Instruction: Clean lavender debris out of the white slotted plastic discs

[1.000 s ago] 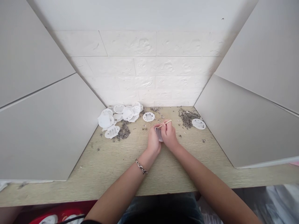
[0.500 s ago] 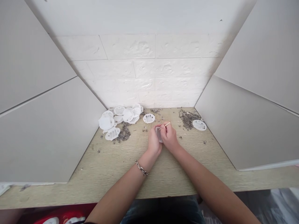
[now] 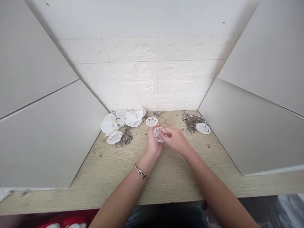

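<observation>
The left hand (image 3: 153,144) grips the white disc (image 3: 157,135) at its edge; the right hand (image 3: 177,139) has bent fingers against the disc's right side, and whether they grip anything cannot be told. Uneven fingertip pressure could tilt the disc or slip it from the left hand. The disc is round and pale, with parallel slots and small dark openings. Just beyond the left hand lies a single disc (image 3: 151,121); farther left, a disc heap (image 3: 130,118); beyond the right hand, rightward, a grey parts pile (image 3: 190,122).
</observation>
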The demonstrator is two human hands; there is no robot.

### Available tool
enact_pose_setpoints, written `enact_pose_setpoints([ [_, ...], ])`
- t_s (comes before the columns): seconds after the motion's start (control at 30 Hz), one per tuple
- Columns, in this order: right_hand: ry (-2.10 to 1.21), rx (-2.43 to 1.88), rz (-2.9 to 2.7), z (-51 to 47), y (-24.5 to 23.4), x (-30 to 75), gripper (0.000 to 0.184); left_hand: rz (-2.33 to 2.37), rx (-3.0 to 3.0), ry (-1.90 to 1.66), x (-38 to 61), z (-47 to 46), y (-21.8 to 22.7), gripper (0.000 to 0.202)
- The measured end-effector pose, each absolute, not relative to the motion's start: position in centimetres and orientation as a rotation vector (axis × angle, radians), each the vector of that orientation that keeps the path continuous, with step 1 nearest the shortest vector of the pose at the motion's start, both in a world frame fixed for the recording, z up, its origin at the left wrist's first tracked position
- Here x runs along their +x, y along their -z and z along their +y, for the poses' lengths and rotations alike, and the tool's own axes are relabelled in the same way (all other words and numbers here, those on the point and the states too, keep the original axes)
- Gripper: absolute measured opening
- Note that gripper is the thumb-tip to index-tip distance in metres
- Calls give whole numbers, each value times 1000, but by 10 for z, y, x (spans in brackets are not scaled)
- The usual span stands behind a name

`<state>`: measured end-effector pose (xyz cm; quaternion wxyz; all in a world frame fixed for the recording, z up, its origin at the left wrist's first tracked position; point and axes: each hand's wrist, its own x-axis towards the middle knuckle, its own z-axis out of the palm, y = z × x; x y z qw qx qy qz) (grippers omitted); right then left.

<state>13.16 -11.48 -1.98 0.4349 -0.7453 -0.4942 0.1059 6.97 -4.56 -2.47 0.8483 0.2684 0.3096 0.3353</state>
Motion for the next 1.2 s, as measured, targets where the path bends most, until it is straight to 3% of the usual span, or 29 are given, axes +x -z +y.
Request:
enact_pose_setpoints([
  [0.23, -411, -1959, -1369, -114, 20, 132, 29, 631, 788, -679, 69, -44, 31, 26],
  [0.57, -249, -1915, -1305, -115, 17, 135, 10, 630, 854, -693, 70, -48, 35, 29],
  [0.77, -28, -1801, -988, -119, 16, 148, 14, 545, 827, -507, 68, -45, 29, 22],
  [1.2, -388, -1725, -785, -117, 19, 152, 26, 472, 1021, -502, 67, -47, 32, 29],
])
